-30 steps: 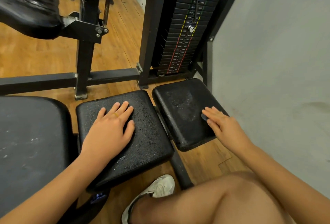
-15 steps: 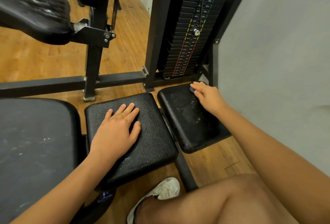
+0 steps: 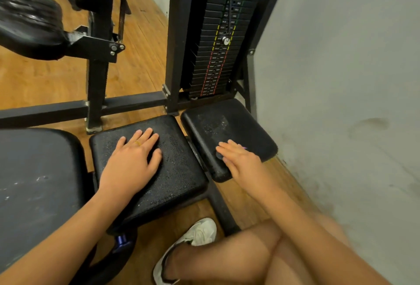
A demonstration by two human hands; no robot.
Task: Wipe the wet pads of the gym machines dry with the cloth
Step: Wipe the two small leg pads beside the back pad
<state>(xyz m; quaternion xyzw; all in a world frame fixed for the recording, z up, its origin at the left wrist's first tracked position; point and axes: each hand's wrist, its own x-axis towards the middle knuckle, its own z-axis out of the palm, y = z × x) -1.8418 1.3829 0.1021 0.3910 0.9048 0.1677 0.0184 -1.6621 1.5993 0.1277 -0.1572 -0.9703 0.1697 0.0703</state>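
The left hand [image 3: 130,166] lay flat with its fingers straight and a little spread on the middle pad [image 3: 179,178], whose black surface was beaded with droplets. The right hand [image 3: 241,162], also flat and with nothing curled, pressed down on the near half of the right pad [image 3: 229,121]. The cloth [image 3: 219,155] sat under that hand, with only a dark corner showing by the thumb (too little to judge how it was folded). The main risk looked to be the cloth slipping or bunching beneath such a flat palm. Bare fingers would then drag across the vinyl and smear the water rather than lift it. The pale wet patch further up the right pad could easily be missed if the strokes ran short. The bracing left hand covered part of the middle pad, so the droplets under it would probably stay until that hand moved. The grey wall [image 3: 341,80] stood close along the right pad's outer edge, and the weight stack [image 3: 218,57] and its steel upright stood just past its far end, so both limited a wide sweep. A larger seat [image 3: 34,182] lay to the left, and a white shoe [image 3: 197,234] rested on the wooden floor [image 3: 45,80] below.
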